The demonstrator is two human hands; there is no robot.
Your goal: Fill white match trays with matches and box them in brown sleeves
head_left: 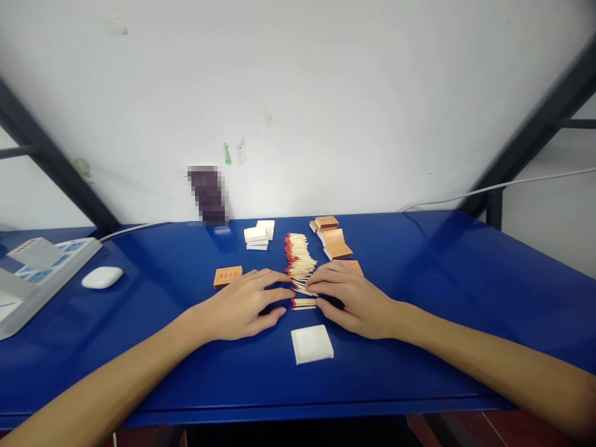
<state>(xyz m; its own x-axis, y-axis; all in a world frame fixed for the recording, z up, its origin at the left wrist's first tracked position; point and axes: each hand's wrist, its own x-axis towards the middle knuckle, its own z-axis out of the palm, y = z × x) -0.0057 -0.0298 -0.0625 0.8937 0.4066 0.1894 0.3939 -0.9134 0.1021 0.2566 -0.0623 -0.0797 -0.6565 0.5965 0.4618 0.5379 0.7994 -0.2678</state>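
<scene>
A long row of red-headed matches (300, 254) lies on the blue table, heads to the left. Nearer to me is a small separate group of matches (305, 303). My left hand (244, 302) is open, its fingertips at the red heads. From the other side, my right hand (350, 298) reaches in with fingers stretched out, touching the plain ends of some matches. A white matchbox tray (311, 344) lies just in front of the small group. Beside my left hand sits an orange matchbox (227, 276); another orange matchbox (352, 266) is partly hidden behind my right hand.
White trays (257, 237) are stacked at the back, left of the matches. Orange matchbox sleeves (331, 238) are piled at the back right. A white earbud case (102, 277) and a power strip (56, 273) lie at the left. A white wall (326, 112) bounds the table (442, 279).
</scene>
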